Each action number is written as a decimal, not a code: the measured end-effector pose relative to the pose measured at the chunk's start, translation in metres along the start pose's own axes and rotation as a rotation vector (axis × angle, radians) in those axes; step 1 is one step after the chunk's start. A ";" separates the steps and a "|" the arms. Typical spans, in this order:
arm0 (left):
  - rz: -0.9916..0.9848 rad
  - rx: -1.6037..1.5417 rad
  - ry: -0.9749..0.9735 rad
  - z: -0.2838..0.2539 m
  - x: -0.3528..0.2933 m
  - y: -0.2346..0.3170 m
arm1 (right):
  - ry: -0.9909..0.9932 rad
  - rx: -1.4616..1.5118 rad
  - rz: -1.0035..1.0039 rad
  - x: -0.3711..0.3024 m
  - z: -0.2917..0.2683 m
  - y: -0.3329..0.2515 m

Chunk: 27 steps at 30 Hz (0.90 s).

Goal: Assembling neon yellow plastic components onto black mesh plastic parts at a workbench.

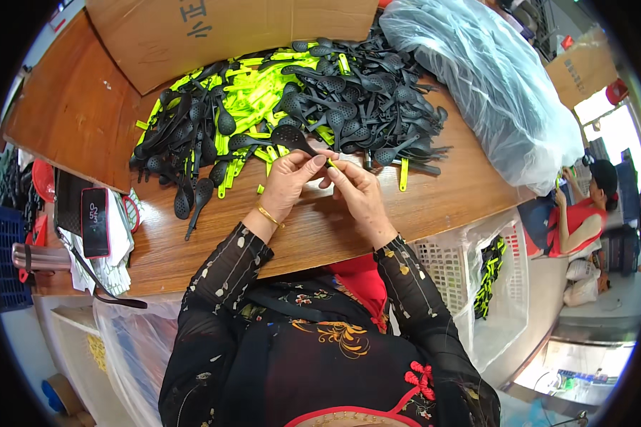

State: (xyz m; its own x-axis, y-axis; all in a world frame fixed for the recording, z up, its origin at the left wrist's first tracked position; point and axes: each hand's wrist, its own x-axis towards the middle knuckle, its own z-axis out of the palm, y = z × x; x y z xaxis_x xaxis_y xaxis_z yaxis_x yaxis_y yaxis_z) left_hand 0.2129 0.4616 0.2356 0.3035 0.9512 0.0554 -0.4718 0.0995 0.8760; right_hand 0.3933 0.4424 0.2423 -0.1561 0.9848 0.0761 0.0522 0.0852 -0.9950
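Observation:
Over the near part of the wooden table, both hands meet at one utensil. My left hand (286, 181) is closed, thumb and fingers pinching the shaft of a black slotted spoon (290, 136), whose holed head points up and away to the left. My right hand (364, 198) is closed on a bright green handle (330, 163) at the shaft's end; the fingers hide most of it. Whether the two parts are fully joined I cannot tell. Just beyond lies a heap of black slotted spoon heads (377, 89) mixed with bright green handles (256, 92).
A cardboard box (242, 32) stands behind the heap. Clear plastic sheeting (477, 78) covers the far right. A phone (95, 222) lies on papers at left. By my right side, a white crate (441, 267) stands near bagged green-and-black utensils (488, 277). Another person (580, 213) sits at right.

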 end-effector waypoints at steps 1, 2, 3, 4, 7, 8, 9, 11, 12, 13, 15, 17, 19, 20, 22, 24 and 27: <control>0.001 -0.053 0.004 0.003 0.004 -0.002 | 0.006 -0.064 -0.017 0.000 -0.004 0.003; -0.009 -0.051 -0.008 0.003 0.007 -0.002 | 0.006 -0.060 -0.020 0.002 -0.007 0.018; -0.060 -0.052 -0.004 -0.001 0.009 -0.003 | 0.000 0.014 -0.032 0.000 -0.005 0.019; -0.113 -0.052 -0.002 -0.001 0.012 -0.004 | -0.003 0.088 -0.044 -0.002 0.001 0.021; -0.108 -0.063 0.032 -0.005 0.021 -0.010 | 0.043 0.177 -0.076 0.004 0.011 0.036; -0.093 -0.037 0.008 -0.009 0.024 -0.015 | 0.034 0.181 -0.093 0.008 0.010 0.042; -0.054 0.008 0.035 -0.011 0.025 -0.018 | 0.037 0.161 -0.088 0.012 0.011 0.044; 0.030 0.082 0.077 -0.013 0.030 -0.023 | 0.052 0.064 -0.081 0.020 0.012 0.046; 0.028 0.084 0.078 -0.010 0.032 -0.020 | 0.052 0.067 -0.080 0.023 0.013 0.048; -0.013 0.079 0.125 -0.006 0.032 -0.016 | 0.074 0.061 -0.086 0.025 0.014 0.050; 0.019 0.112 0.148 -0.010 0.036 -0.012 | 0.075 -0.069 -0.115 0.026 0.010 0.047; 0.136 -0.027 0.242 -0.018 0.046 -0.005 | 0.082 -0.203 -0.091 0.027 0.001 0.049; 0.277 -0.013 0.320 -0.035 0.051 0.002 | 0.087 -0.504 -0.300 0.025 -0.014 0.031; 0.284 -0.072 0.390 -0.041 0.055 0.003 | 0.074 -0.681 -0.400 0.024 -0.026 0.026; 0.257 -0.167 0.353 -0.053 0.059 0.002 | -0.021 -0.735 -0.319 0.018 -0.051 0.025; 0.208 -0.141 0.309 -0.055 0.060 -0.004 | -0.044 -0.748 -0.281 0.010 -0.066 0.015; 0.129 0.005 0.187 -0.045 0.055 -0.012 | 0.157 -0.699 -0.345 0.021 -0.094 0.020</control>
State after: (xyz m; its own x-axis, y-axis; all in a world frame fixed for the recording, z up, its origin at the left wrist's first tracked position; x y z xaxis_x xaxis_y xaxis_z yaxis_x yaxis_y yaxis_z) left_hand 0.1975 0.5260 0.2068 0.0820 0.9936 0.0775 -0.4929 -0.0272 0.8697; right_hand 0.4840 0.4787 0.2305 -0.1382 0.8911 0.4322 0.6410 0.4131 -0.6469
